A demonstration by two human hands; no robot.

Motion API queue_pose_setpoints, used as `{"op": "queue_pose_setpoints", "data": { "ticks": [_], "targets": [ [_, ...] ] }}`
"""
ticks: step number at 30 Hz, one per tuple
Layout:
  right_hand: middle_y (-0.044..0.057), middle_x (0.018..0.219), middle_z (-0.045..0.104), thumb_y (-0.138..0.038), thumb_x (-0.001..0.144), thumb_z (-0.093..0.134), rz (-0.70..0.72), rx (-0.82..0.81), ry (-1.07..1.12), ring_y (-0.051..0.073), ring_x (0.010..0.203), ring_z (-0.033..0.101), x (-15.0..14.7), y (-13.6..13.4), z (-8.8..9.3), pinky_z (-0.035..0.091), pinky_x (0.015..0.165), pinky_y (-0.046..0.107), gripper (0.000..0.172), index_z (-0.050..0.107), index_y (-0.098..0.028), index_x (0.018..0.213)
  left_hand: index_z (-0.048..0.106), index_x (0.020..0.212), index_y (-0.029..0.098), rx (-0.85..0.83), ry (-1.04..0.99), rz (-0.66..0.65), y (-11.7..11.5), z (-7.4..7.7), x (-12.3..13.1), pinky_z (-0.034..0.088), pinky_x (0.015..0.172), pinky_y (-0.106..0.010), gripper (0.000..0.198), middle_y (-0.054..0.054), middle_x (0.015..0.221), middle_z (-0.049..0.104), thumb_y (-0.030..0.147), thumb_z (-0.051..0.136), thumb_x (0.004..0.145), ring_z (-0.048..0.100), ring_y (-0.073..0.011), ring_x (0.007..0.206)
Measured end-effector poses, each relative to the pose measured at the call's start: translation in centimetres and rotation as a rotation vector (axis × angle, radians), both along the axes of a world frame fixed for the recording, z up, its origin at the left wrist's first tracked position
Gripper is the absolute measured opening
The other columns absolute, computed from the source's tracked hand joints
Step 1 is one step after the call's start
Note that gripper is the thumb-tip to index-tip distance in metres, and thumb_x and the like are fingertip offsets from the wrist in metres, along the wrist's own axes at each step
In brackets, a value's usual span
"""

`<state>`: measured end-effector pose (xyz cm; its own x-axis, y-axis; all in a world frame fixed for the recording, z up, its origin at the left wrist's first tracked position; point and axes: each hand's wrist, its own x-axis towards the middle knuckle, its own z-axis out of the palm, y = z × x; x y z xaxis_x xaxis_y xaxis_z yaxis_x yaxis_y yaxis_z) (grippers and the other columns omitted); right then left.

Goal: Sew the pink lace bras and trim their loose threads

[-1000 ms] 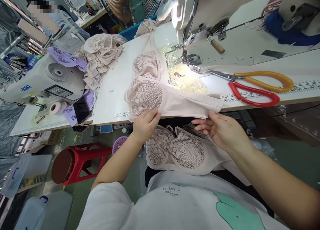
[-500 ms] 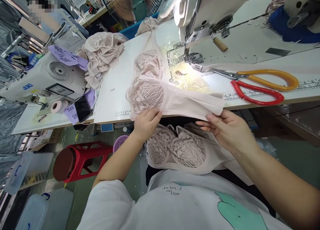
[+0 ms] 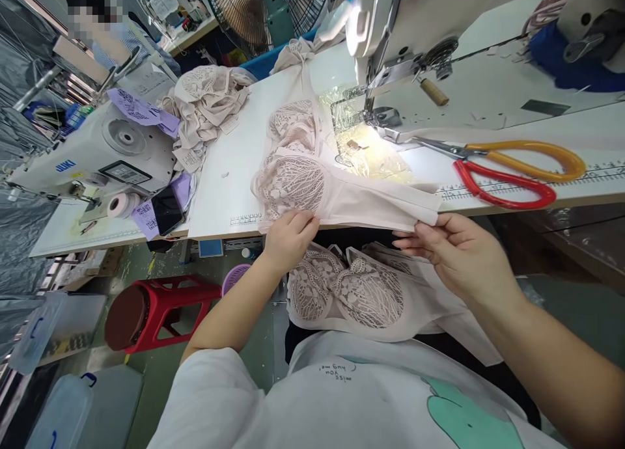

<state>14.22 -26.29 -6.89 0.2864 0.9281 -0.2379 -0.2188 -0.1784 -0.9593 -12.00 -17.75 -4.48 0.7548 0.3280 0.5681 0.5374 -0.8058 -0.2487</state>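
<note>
A pale pink lace bra lies on the table's front edge, its band stretched to the right. My left hand is closed on its lower edge beside the near cup. At the band's right end my right hand pinches the fabric between thumb and index finger, the other fingers loosely curled. Another lace bra rests on my lap beneath. Behind the band stands the sewing machine, its needle area lit. Scissors with one orange and one red handle lie to the right of the band.
A heap of similar bras sits at the back left, near a second sewing machine, a phone and a thread spool. A red stool stands on the floor at left. One person is at the far left, beyond a fan.
The view has shifted slightly. Both hands keep their hold on the bra, and it lies almost as before; my right hand has moved only a little.
</note>
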Motion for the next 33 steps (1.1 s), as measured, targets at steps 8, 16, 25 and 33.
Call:
{"op": "queue_pose_setpoints", "data": {
  "ticks": [8,16,25,33],
  "targets": [
    [0.007,0.089,0.075,-0.045,0.07,0.072,0.0,0.083,-0.479,0.031,0.086,0.072,2.3,1.8,1.7,0.057,0.085,0.054,0.032,0.055,-0.027,0.09,0.067,0.093,0.015,-0.021,0.213,0.244,-1.0,0.6,1.8,0.046,0.062,-0.026,0.028,-0.009,0.087,0.068,0.004,0.041,0.093,0.06,-0.0168,0.073],
    [0.006,0.079,0.07,-0.039,0.084,0.054,0.024,0.299,-1.015,0.022,0.069,0.066,2.5,-0.1,0.9,0.052,0.064,0.035,0.03,0.066,-0.021,0.105,0.066,0.096,0.018,-0.042,0.317,0.239,-1.0,1.1,2.6,0.039,0.056,-0.026,0.027,-0.007,0.086,0.067,0.005,0.043,0.092,0.057,-0.0162,0.071],
    [0.006,0.066,0.072,-0.042,0.094,0.044,0.441,0.116,-1.352,0.026,0.054,0.062,2.0,1.8,1.4,0.032,0.047,0.03,0.059,0.053,-0.014,0.145,0.068,0.102,0.018,-0.237,0.341,0.192,0.0,2.1,1.5,0.045,0.064,-0.029,0.025,-0.008,0.093,0.069,0.011,0.045,0.097,0.061,-0.019,0.082],
    [0.01,0.096,0.074,-0.036,0.089,0.051,0.33,0.292,-1.351,0.026,0.074,0.066,3.7,4.7,3.4,0.04,0.049,0.03,0.032,0.078,-0.024,0.102,0.069,0.104,0.018,-0.4,0.313,0.126,1.0,2.7,1.0,0.05,0.07,-0.031,0.03,-0.01,0.102,0.072,0.021,0.039,0.101,0.065,-0.0203,0.088]
  ]
}}
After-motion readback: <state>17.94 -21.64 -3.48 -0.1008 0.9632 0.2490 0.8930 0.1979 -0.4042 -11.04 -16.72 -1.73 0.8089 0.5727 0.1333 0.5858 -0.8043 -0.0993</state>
